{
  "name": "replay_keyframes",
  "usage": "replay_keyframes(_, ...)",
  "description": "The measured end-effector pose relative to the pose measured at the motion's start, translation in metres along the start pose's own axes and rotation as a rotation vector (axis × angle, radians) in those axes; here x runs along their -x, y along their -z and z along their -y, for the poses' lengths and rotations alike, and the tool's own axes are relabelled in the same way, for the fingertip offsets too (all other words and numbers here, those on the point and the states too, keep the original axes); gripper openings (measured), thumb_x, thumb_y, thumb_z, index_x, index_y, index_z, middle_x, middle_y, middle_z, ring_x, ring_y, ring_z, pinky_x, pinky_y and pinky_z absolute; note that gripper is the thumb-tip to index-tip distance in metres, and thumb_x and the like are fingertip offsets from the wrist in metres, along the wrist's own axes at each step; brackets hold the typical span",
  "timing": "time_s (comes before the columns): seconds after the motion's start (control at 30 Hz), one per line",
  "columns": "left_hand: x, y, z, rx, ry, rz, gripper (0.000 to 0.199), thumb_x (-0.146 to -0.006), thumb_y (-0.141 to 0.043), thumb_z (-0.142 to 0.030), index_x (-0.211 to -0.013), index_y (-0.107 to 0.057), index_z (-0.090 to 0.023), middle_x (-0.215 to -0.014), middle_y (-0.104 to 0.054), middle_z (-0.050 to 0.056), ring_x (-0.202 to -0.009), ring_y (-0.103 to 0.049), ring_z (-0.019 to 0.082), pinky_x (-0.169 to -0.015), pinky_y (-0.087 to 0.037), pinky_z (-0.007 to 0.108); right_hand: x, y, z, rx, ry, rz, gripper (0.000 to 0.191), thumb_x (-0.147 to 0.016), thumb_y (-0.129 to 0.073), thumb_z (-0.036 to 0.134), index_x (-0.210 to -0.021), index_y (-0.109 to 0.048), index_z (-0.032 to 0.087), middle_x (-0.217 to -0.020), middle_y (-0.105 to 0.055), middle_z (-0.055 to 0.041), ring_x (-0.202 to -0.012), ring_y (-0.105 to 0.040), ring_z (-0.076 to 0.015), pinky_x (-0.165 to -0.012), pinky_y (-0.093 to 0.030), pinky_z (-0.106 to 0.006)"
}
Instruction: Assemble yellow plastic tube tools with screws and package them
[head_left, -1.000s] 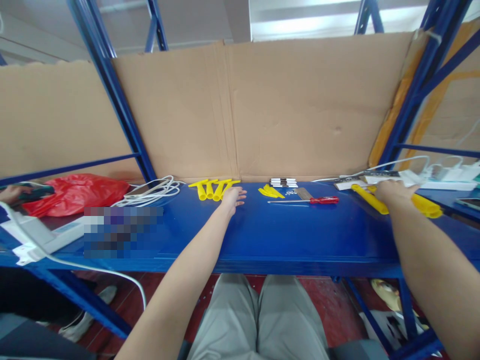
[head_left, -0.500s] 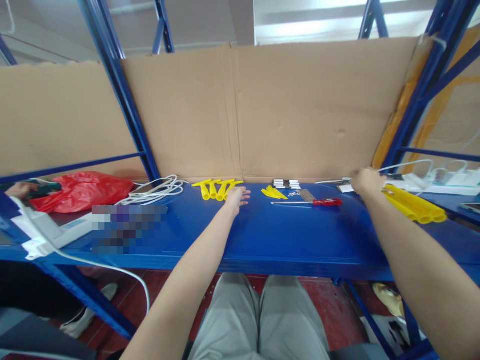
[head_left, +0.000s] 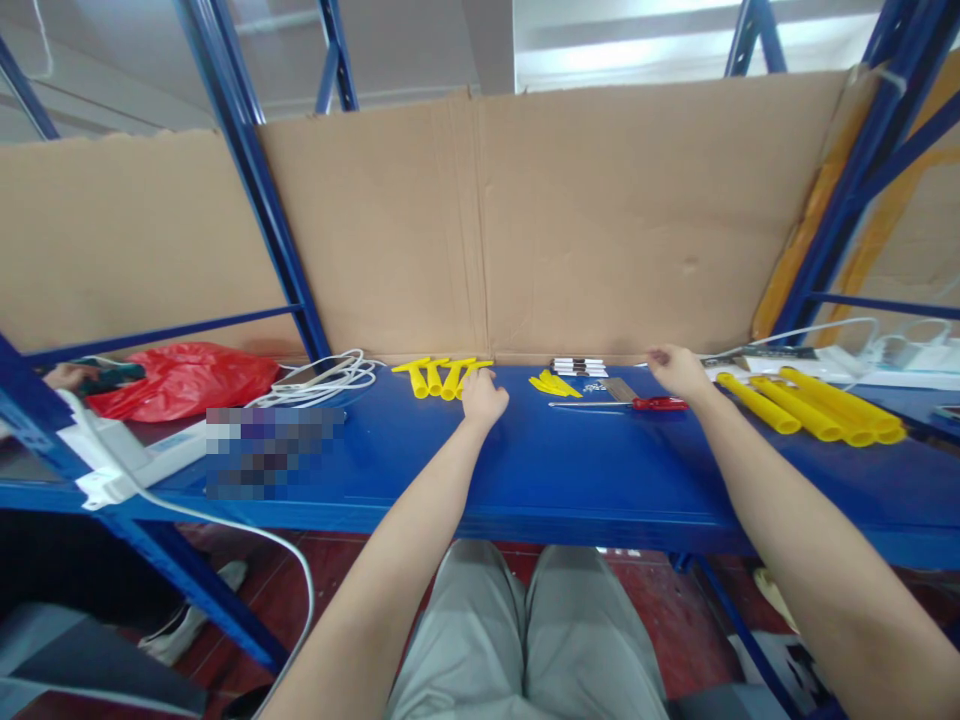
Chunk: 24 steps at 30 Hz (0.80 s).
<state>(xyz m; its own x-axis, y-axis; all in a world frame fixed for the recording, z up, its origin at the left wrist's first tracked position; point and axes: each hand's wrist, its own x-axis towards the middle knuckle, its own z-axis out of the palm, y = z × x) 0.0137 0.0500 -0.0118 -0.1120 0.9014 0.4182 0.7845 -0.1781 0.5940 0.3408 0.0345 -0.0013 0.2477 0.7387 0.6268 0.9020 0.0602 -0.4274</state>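
My left hand [head_left: 486, 398], its fingers curled closed, is at the right end of a row of yellow T-shaped plastic pieces [head_left: 421, 380]. It partly covers the last piece, and what its fingers hold, if anything, is hidden. Beyond the screwdriver handle, my right hand [head_left: 679, 372] hangs over the back of the table with bent, closed fingers; I cannot make out anything in them. Between the hands lie small flat yellow pieces [head_left: 555, 384], white-and-black battery-like cylinders [head_left: 577, 368], tiny white bits [head_left: 592, 386] and a red-handled screwdriver [head_left: 660, 404]. Several yellow tubes [head_left: 817, 408] lie right of my right forearm.
A blue table [head_left: 570, 470] backs onto a cardboard panel [head_left: 600, 220] between blue posts. To the left are a coiled white cable [head_left: 337, 380], a red plastic bag [head_left: 195, 382] and a power strip [head_left: 161, 455]. Another person's hand [head_left: 67, 376] is at the far left.
My right hand has moved left, away from the yellow tubes, toward the screwdriver. My left hand's spread fingers have curled closed beside the yellow T-shaped pieces. The view has shifted slightly.
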Motion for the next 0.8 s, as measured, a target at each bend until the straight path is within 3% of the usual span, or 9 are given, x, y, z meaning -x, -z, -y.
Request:
replay_keyframes(0.13,-0.001,0.002,0.006,-0.221,0.090,-0.010,0.042,-0.077,-0.056,-0.017,-0.118,-0.055,-0.015,-0.128,-0.055,0.014,-0.127,-0.046,0.027,-0.104,-0.037,0.037,0.004,-0.002,0.006,0.033,0.092,0.076,0.031,-0.077,-0.052,0.014,-0.101,-0.071,0.015,-0.098,-0.073,-0.0095,-0.091,-0.068,-0.0217,-0.087,-0.051,-0.032)
replay_keyframes(0.37,-0.007,0.005,0.016,-0.320,0.128,0.073,0.046,-0.082,-0.050,-0.018,-0.128,-0.049,-0.017,-0.132,-0.053,0.013,-0.126,-0.047,0.025,-0.100,-0.041,0.036,0.008,0.001,0.012,0.077,0.044,0.166,0.032,-0.081,-0.051,0.015,-0.107,-0.069,0.011,-0.106,-0.071,-0.0122,-0.097,-0.067,-0.0229,-0.090,-0.050,-0.032)
replay_keyframes(0.5,-0.008,0.006,0.019,-0.358,0.086,0.101,0.044,-0.083,-0.052,-0.025,-0.127,-0.054,-0.024,-0.126,-0.059,0.010,-0.122,-0.051,0.026,-0.099,-0.041,0.037,0.009,0.003,0.016,0.077,0.053,0.191,0.033,-0.081,-0.051,0.013,-0.108,-0.069,0.011,-0.105,-0.071,-0.0120,-0.095,-0.068,-0.0220,-0.089,-0.050,-0.031)
replay_keyframes(0.63,-0.008,0.006,0.018,-0.345,0.055,0.118,0.041,-0.082,-0.052,-0.018,-0.119,-0.062,-0.031,-0.122,-0.063,0.006,-0.119,-0.054,0.025,-0.100,-0.041,0.040,0.009,0.003,0.018,0.076,0.056,0.202,0.031,-0.081,-0.051,0.014,-0.106,-0.070,0.011,-0.104,-0.072,-0.0113,-0.094,-0.068,-0.0210,-0.088,-0.050,-0.029)
replay_keyframes(0.8,-0.007,0.007,0.013,-0.290,0.011,0.139,0.037,-0.075,-0.056,-0.014,-0.106,-0.069,-0.028,-0.118,-0.065,0.007,-0.116,-0.056,0.028,-0.098,-0.042,0.043,0.010,0.003,0.017,0.059,0.086,0.209,0.030,-0.081,-0.051,0.015,-0.105,-0.070,0.013,-0.104,-0.072,-0.0100,-0.092,-0.068,-0.0210,-0.087,-0.051,-0.029)
